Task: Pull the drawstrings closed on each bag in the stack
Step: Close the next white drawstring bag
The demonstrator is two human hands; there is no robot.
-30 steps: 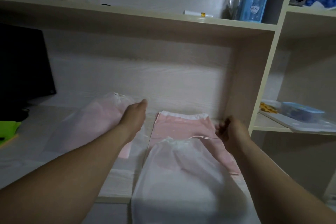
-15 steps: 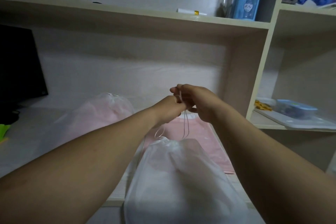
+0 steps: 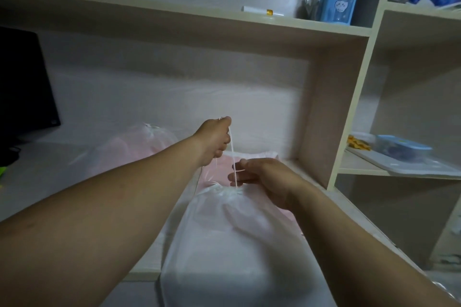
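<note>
A white translucent drawstring bag (image 3: pixel 232 237) lies on the desk in front of me, its neck gathered at the far end. My left hand (image 3: pixel 215 141) is raised above that neck, pinching the white drawstring (image 3: pixel 232 157), which runs taut down to the bag. My right hand (image 3: pixel 259 177) sits lower, just beyond the gathered neck, fingers loosely curled by the cord; I cannot tell if it grips it. Under the bag lies a flat pink bag (image 3: pixel 219 169) with a white top hem. A cinched pinkish bag (image 3: pixel 129 152) rests to the left.
A wooden shelf divider (image 3: pixel 316 117) stands close on the right. A dark monitor (image 3: pixel 22 87) is at the far left. The upper shelf holds a blue container (image 3: pixel 336 2) and a white tube (image 3: pixel 262 10); a side shelf holds a blue-lidded box (image 3: pixel 401 149).
My left hand came over from the left bag, took the cord and lifted it. My right hand dropped from the cord's top to the bag's neck. The neck is more gathered.
</note>
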